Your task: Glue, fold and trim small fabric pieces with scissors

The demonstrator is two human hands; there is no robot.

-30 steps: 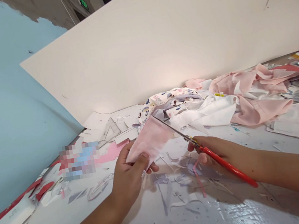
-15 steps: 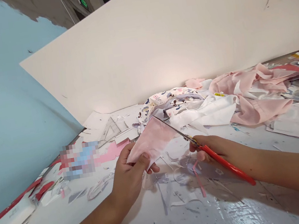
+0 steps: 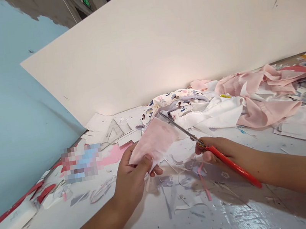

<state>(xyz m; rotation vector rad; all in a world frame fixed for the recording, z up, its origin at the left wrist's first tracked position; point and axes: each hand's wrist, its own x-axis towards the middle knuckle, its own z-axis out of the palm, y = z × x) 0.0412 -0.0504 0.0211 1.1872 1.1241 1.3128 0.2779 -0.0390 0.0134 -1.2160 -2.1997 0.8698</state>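
Observation:
My left hand [image 3: 132,176] pinches the near corner of a pale pink piece of cloth [image 3: 157,140] and holds it up off the table. My right hand [image 3: 223,151] grips red-handled scissors [image 3: 204,147]. Their metal blades run up and left along the right edge of the pink cloth, the tip near its far corner. Thin cut strips and scraps [image 3: 182,187] lie on the glossy white table [image 3: 216,220] under both hands.
A heap of floral, white and pink fabric [image 3: 227,106] lies behind the hands. A clear set square [image 3: 112,130] and papers lie at the back left. A tall cream board [image 3: 175,37] stands behind, with a blue wall [image 3: 2,115] on the left.
The scissors and my right hand have edged slightly forward along the cloth edge. My left hand keeps the same hold.

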